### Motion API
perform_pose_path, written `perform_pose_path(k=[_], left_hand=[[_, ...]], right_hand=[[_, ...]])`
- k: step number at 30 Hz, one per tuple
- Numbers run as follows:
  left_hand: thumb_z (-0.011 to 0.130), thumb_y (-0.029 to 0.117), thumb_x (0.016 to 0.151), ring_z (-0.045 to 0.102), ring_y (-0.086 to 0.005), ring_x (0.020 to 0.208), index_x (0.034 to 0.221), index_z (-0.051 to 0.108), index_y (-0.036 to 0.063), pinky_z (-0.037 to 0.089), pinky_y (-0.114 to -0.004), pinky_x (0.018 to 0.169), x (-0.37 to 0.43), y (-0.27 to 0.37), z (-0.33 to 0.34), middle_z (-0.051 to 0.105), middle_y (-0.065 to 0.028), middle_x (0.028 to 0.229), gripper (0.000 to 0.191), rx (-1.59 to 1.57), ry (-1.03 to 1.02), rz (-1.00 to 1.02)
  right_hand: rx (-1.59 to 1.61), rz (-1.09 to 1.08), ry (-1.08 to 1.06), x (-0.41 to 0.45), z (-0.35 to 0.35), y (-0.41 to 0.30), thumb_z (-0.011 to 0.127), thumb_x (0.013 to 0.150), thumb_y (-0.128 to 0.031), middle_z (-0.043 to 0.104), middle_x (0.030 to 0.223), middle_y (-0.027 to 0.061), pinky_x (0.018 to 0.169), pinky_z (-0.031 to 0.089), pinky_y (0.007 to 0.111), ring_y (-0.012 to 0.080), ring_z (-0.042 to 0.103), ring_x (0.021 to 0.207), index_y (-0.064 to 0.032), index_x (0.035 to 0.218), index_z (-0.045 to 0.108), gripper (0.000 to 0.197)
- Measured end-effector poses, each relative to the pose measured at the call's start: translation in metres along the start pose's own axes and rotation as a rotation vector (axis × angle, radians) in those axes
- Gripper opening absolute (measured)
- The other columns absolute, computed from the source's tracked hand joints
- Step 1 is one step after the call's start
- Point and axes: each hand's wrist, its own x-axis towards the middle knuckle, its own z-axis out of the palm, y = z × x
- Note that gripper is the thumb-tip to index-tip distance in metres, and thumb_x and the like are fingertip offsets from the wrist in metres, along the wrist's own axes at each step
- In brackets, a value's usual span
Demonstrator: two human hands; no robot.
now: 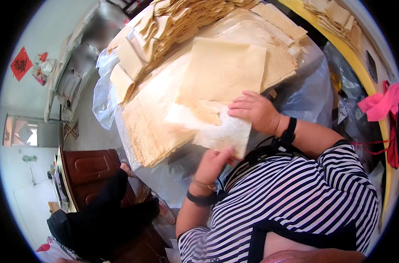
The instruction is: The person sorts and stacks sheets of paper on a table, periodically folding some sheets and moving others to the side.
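Note:
A thin pale-yellow food sheet (225, 70), resembling bean curd skin, lies on a broad pile of similar sheets (160, 126). Its near part is whiter, with a torn, ragged patch (209, 113) on it. My left hand (212, 162) pinches the near edge close to the corner, thumb on top and fingers curled beneath. Along the right edge, the fingers of my right hand (257, 111) rest flat on the sheet; its thumb is hidden, so I cannot tell whether it grips. Folded sheets (173, 26) are stacked in a thick heap at the far left of the pile.
Clear plastic film (304, 88) hangs around the pile. More folded sheets (337, 19) rest on a yellow-edged surface (354, 62) at right, near pink cloth (383, 102). Brown wooden furniture (91, 167) and a dark-clothed person (104, 197) are at left; blurred people (100, 26) stand beyond.

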Motion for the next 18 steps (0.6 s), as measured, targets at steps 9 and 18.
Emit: perform_pose_path(k=[9, 18], left_hand=[[0.07, -0.006, 0.081, 0.059, -0.03, 0.124, 0.123, 0.067, 0.0046, 0.047, -0.038, 0.104, 0.018, 0.097, -0.043, 0.072, -0.0122, 0.117, 0.043, 1.137, 0.409, 0.764], [0.069, 0.013, 0.093, 0.064, -0.0158, 0.097, 0.101, 0.071, 0.0008, 0.049, -0.028, 0.085, 0.112, 0.075, -0.069, 0.073, -0.0064, 0.097, 0.015, 0.486, 0.189, 0.474]], right_hand=[[0.43, 0.261, 0.099, -0.045, -0.074, 0.077, 0.069, 0.084, -0.01, 0.072, 0.106, 0.0112, 0.094, 0.052, 0.035, 0.0257, 0.069, 0.1, -0.0082, 0.105, 0.074, 0.022], [0.759, 0.669, 0.194, -0.037, -0.072, 0.079, 0.07, 0.089, -0.011, 0.074, 0.102, 0.0103, 0.085, 0.051, 0.028, 0.0134, 0.066, 0.093, 0.0019, 0.111, 0.069, 0.026]])
